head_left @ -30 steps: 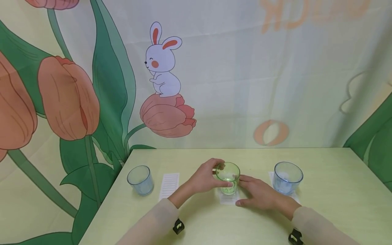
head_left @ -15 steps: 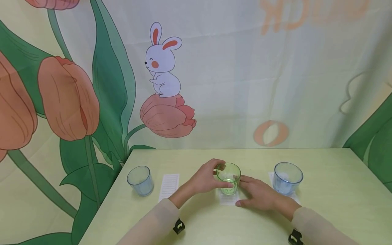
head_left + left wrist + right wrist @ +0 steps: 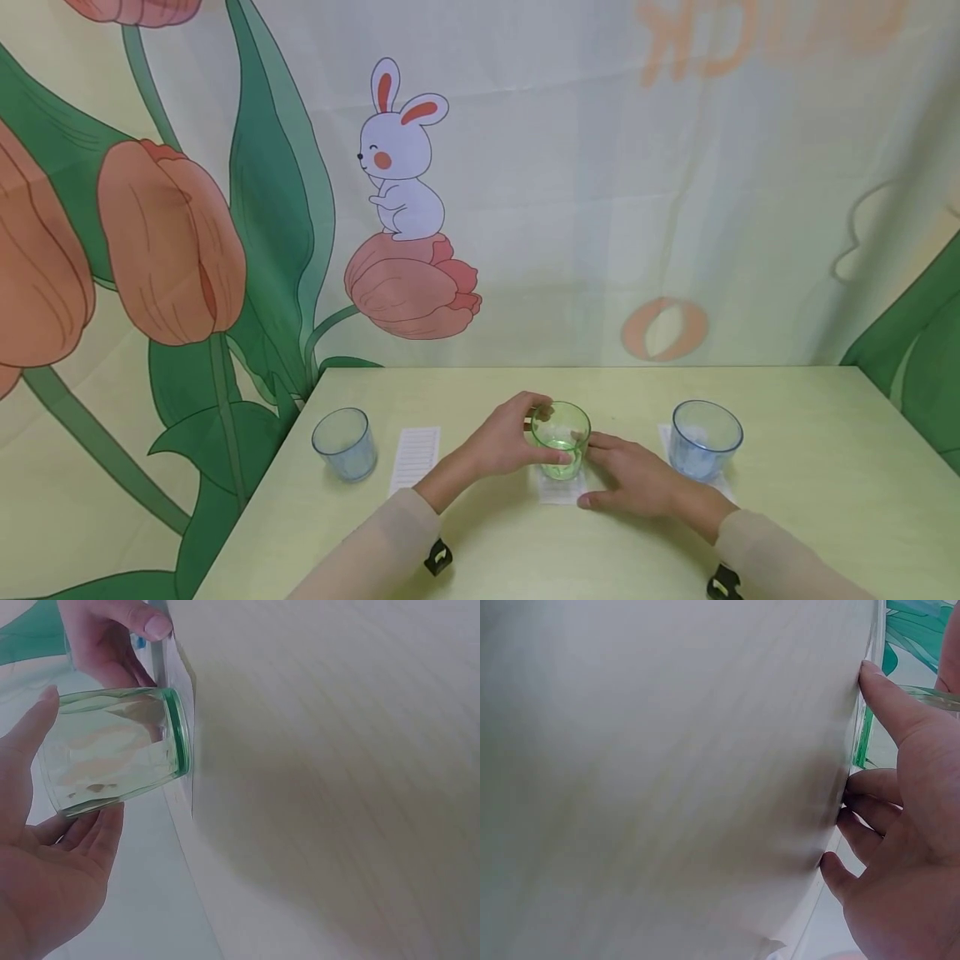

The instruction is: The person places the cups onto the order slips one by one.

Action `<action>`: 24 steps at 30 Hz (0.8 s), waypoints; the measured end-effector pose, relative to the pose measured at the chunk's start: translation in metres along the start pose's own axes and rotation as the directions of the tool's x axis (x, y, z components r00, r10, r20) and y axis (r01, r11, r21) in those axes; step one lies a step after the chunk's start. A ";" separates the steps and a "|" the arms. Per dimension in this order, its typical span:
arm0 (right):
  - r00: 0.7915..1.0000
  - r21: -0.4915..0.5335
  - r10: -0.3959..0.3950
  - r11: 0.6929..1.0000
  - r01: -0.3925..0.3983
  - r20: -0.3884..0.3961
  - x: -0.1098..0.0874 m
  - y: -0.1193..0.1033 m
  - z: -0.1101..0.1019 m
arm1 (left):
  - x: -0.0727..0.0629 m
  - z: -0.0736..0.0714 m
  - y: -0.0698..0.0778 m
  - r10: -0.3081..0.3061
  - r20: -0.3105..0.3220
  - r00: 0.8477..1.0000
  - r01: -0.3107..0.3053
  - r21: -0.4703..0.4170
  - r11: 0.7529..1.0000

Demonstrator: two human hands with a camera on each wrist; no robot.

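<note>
Head view alone: whole right-side blue glass [image 3: 703, 454]; left hand [image 3: 504, 439] around green glass [image 3: 562, 433], right hand [image 3: 637, 477] relaxed beside it.

The far side is filled by a pale cloth [image 3: 540, 208], lightly creased and shaded in soft folds toward the right. Its left part is covered with orange tulips [image 3: 176, 250] and tall green leaves [image 3: 270, 167]; a white rabbit [image 3: 408, 158] is drawn seated on a pink bloom [image 3: 408, 287]. Faint orange lettering [image 3: 723, 69] is cut off at the top, and an orange ring [image 3: 637, 329] is printed above the table [image 3: 832, 467]. The yellow-green tabletop is marked by faint streaks in the wrist views, and blurred shadows [image 3: 285, 802] are cast across it by diffuse light.
</note>
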State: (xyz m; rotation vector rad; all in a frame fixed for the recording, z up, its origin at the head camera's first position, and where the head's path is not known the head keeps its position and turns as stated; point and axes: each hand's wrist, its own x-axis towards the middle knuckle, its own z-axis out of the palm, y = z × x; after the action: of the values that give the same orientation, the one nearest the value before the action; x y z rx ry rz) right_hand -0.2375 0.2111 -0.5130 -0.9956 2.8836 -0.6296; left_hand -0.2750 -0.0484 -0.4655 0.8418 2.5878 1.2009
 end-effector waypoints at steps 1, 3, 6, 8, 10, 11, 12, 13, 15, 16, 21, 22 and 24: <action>1.000 -0.002 -0.006 1.000 0.006 -0.003 0.000 0.000 0.000 | 0.000 0.000 -0.001 0.002 0.000 1.000 -0.002 0.001 1.000; 1.000 0.001 -0.007 1.000 0.007 -0.006 0.000 -0.002 0.000 | 0.000 -0.001 0.000 0.003 0.004 1.000 -0.003 0.003 1.000; 1.000 0.005 -0.012 1.000 0.012 -0.012 0.000 -0.002 0.000 | -0.001 -0.001 0.001 0.003 0.009 1.000 -0.003 0.001 1.000; 1.000 0.006 -0.004 1.000 0.005 -0.011 0.000 -0.002 0.000 | -0.002 -0.002 0.002 -0.003 0.013 1.000 0.003 -0.003 1.000; 1.000 0.006 0.001 1.000 -0.001 -0.011 0.000 -0.001 0.001 | -0.001 -0.002 0.003 -0.009 0.015 1.000 0.009 -0.007 1.000; 1.000 0.005 0.002 1.000 -0.002 -0.010 0.000 0.000 0.002 | -0.001 -0.002 0.003 -0.013 0.017 1.000 0.013 -0.008 1.000; 1.000 0.003 0.003 1.000 -0.003 -0.010 0.000 0.000 0.003 | -0.001 -0.002 0.003 -0.015 0.018 1.000 0.015 -0.008 1.000; 1.000 0.003 0.008 1.000 -0.008 -0.007 0.000 0.001 0.003 | -0.001 -0.002 0.004 -0.018 0.020 1.000 0.018 -0.006 1.000; 1.000 0.005 0.004 1.000 -0.004 -0.009 0.000 0.003 0.004 | 0.000 -0.002 0.004 -0.023 0.022 0.999 0.023 -0.001 1.000; 1.000 0.005 0.000 1.000 0.000 -0.010 0.000 0.003 0.004 | 0.000 -0.002 0.004 -0.025 0.022 0.999 0.025 0.004 1.000; 1.000 0.017 -0.002 1.000 0.003 -0.017 0.000 0.003 0.003 | 0.000 -0.002 0.003 -0.029 0.026 0.999 0.029 0.002 1.000; 1.000 0.023 0.004 1.000 -0.003 -0.017 0.000 0.003 0.003 | 0.000 -0.003 0.003 -0.027 0.028 0.999 0.027 -0.001 1.000; 1.000 0.037 0.020 0.999 -0.019 -0.014 0.000 0.002 0.002 | 0.000 -0.003 0.003 -0.024 0.038 0.999 0.024 -0.011 1.000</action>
State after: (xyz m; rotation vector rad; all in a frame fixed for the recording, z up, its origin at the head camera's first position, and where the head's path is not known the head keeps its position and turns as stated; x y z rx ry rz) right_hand -0.2388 0.2122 -0.5154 -0.9613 2.8793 -0.6889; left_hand -0.2748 -0.0485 -0.4615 0.8210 2.5512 1.1807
